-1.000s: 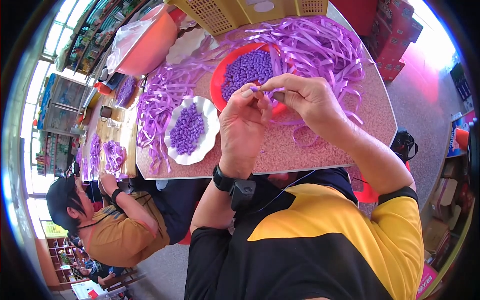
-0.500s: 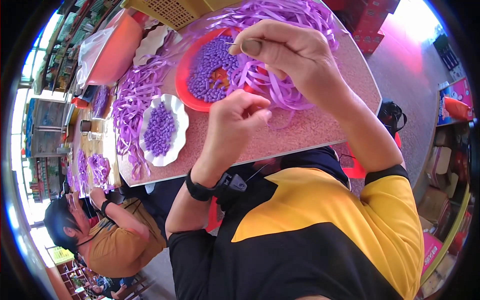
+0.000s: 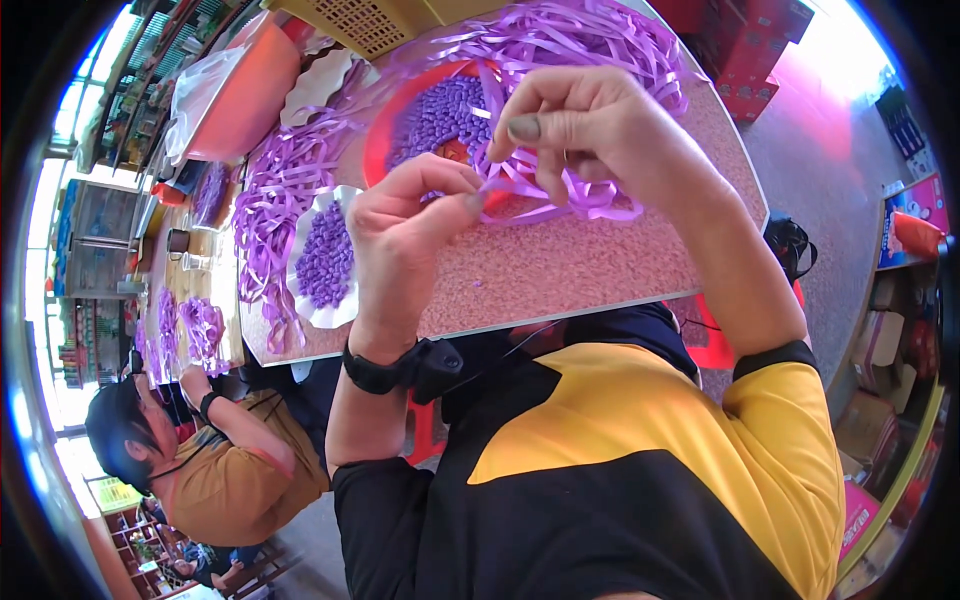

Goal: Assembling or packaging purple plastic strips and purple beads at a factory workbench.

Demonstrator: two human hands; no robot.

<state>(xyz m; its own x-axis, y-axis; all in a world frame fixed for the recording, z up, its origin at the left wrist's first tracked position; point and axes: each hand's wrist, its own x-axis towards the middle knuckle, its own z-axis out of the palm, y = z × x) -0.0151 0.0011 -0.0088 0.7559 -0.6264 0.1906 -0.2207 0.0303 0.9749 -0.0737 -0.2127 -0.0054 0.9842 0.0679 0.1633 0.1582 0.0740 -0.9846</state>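
My left hand pinches a purple ribbon between thumb and forefinger, above the table's near part. Close by on the right, my right hand is raised with its fingers curled inward. Whatever it grips is too small or hidden to make out. Beyond both hands sits a round red tray partly filled with small purple beads. More purple beads lie in a white scalloped dish left of my left hand.
Purple ribbons are heaped at the back of the speckled table, with more ribbons on its left. A yellow basket and an orange basin stand behind. At far left, a person sits beside another table.
My left hand has shifted left and now pinches a ribbon. My right hand has moved slightly right and down; the thin metal piece at its fingertips no longer shows clearly.
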